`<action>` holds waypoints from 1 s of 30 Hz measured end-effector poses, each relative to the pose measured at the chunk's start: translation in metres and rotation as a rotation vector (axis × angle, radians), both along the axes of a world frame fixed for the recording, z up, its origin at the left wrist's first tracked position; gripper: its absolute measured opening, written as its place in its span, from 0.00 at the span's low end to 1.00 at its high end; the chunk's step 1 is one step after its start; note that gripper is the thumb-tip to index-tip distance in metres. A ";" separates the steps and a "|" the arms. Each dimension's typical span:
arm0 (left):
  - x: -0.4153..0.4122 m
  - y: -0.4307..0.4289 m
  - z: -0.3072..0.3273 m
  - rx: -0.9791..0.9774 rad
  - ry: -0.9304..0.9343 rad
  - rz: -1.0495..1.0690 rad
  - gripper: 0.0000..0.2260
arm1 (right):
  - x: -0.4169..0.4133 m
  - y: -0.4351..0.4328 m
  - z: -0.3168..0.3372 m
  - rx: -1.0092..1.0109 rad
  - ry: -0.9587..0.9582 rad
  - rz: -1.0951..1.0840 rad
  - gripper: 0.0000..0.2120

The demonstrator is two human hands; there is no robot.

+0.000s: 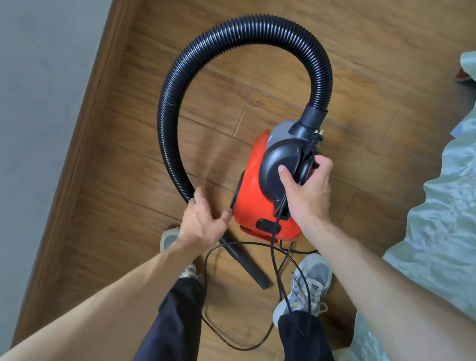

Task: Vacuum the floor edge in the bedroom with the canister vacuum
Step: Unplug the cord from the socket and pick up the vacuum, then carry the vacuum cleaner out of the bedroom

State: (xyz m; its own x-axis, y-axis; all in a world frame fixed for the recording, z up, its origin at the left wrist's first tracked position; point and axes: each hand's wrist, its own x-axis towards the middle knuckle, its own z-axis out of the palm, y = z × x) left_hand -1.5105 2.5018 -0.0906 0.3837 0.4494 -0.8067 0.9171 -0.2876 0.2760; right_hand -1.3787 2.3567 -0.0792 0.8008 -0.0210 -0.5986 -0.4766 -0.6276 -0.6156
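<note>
A red canister vacuum with a black top handle hangs above the wooden floor. My right hand grips that handle, with the black power cord pinched under the fingers. A ribbed black hose loops up from the canister's top and curves round to the left. My left hand grips the hose's lower end. Below that hand the black crevice nozzle slants down to the right, near the floor between my feet.
A brown wooden skirting board runs along the grey wall on the left. A bed with pale green bedding fills the right side. The loose black cord loops on the floor around my shoes.
</note>
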 end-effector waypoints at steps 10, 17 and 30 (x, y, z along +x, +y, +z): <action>0.035 0.105 -0.004 0.246 -0.025 0.248 0.38 | -0.026 0.012 -0.013 -0.014 -0.009 -0.103 0.17; 0.035 0.121 -0.017 0.065 -0.043 0.176 0.27 | -0.032 0.011 -0.024 -0.060 -0.016 -0.138 0.14; 0.020 0.107 -0.009 0.054 -0.388 0.163 0.14 | -0.037 0.014 -0.027 -0.092 -0.180 -0.177 0.16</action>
State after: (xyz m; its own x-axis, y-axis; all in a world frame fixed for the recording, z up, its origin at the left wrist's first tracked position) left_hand -1.4900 2.6090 -0.0998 0.5745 0.5672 -0.5901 0.7829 -0.1705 0.5983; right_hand -1.4160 2.3706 -0.1066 0.8732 -0.2183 -0.4358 -0.4721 -0.6013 -0.6446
